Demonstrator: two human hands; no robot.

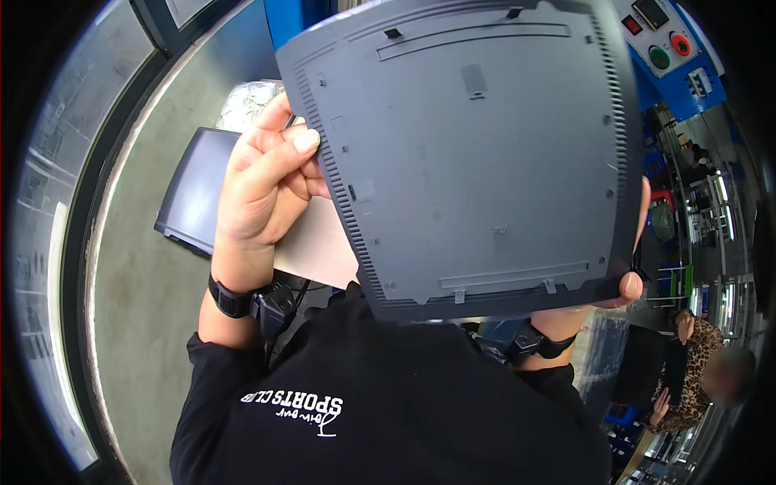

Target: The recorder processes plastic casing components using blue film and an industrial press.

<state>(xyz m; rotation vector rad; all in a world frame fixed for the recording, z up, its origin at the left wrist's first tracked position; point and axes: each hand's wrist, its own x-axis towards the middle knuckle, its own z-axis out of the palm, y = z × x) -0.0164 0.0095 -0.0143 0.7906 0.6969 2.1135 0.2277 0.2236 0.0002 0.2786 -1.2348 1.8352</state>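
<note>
A large dark grey plastic cover panel (485, 170) is held up in front of me, its inner face with ribs, small clips and slotted long edges turned toward my view. At its left edge my left hand (271, 174) is closed, thumb and fingers pinching the rim. My right hand (632, 284) grips the lower right edge; a thumb tip and part of a finger show there, while the rest lies behind the panel. Both wrists wear black straps with small devices.
Another dark grey cover (198, 186) lies to the left, near a clear plastic bag (249, 103). A pale tabletop (323, 242) shows beneath the panel. Blue equipment with red and green buttons (675, 56) stands at upper right. A co-worker in a patterned top (699, 372) is at lower right.
</note>
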